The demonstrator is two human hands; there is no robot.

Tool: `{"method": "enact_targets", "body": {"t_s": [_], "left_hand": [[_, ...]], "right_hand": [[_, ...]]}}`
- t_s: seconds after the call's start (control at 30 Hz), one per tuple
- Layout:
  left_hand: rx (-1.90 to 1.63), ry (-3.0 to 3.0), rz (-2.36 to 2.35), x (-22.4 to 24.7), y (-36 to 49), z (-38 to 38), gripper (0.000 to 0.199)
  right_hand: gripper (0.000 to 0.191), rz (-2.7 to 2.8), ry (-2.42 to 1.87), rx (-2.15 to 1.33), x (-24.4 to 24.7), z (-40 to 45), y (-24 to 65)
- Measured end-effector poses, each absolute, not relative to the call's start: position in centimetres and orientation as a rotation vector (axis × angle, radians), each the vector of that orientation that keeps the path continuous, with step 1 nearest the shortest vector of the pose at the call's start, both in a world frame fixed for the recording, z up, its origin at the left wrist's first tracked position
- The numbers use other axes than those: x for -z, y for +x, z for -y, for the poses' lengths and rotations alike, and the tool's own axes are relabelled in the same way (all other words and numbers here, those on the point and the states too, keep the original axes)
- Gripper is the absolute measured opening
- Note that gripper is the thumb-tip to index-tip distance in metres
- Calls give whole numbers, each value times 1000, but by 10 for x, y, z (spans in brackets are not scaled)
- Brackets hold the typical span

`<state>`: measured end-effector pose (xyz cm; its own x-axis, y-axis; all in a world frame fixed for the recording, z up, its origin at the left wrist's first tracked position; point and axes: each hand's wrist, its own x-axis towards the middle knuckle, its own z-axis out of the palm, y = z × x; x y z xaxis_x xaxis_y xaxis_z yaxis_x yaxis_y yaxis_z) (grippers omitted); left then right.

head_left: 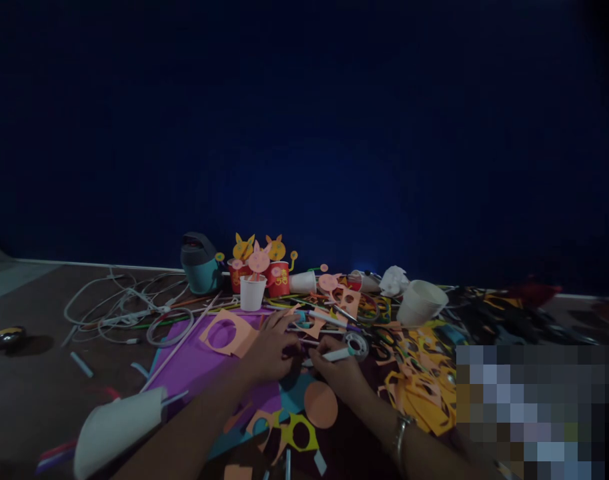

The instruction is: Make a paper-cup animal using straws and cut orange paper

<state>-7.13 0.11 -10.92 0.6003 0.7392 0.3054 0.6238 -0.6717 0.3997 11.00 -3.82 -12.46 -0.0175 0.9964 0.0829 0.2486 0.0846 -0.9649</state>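
My right hand (337, 370) is closed around a white marker (338, 355) with a teal end, its tip pointing left. Just left of it, my left hand (279, 347) has its fingers curled together; what they hold, if anything, is too dark to tell. An orange sheet with a round hole (229, 333) lies on purple paper (194, 360) beside my left wrist. Below my right hand is an orange paper disc (321, 404). A tape roll (356, 345) lies right behind my right hand.
Cups with paper animal faces, one of them white (253, 293), stand behind my hands near a teal container (201, 263). White cables (129, 307) coil at the left. A large white cup (119, 433) lies front left. Yellow paper scraps (424, 393) pile up at the right.
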Motion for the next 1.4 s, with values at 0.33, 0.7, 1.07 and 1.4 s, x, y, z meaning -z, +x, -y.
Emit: {"method": "enact_targets", "body": {"t_s": [0.33,0.7,1.07,1.4], "left_hand": [[-648,2575,-1130,107,-71,0,10],[-611,2592,-1094,102,-73,2,34],[-662,2599,-1097,102,-73,3,25],[-661,2597,-1118,106,-73,2,22]], "right_hand": [[19,1409,-1324,-1056,119,40,109],[27,1118,-1235,-994,115,37,115],[20,1465,-1265,-912,121,38,110],[19,1537,-1290,-888,123,39,107]]}}
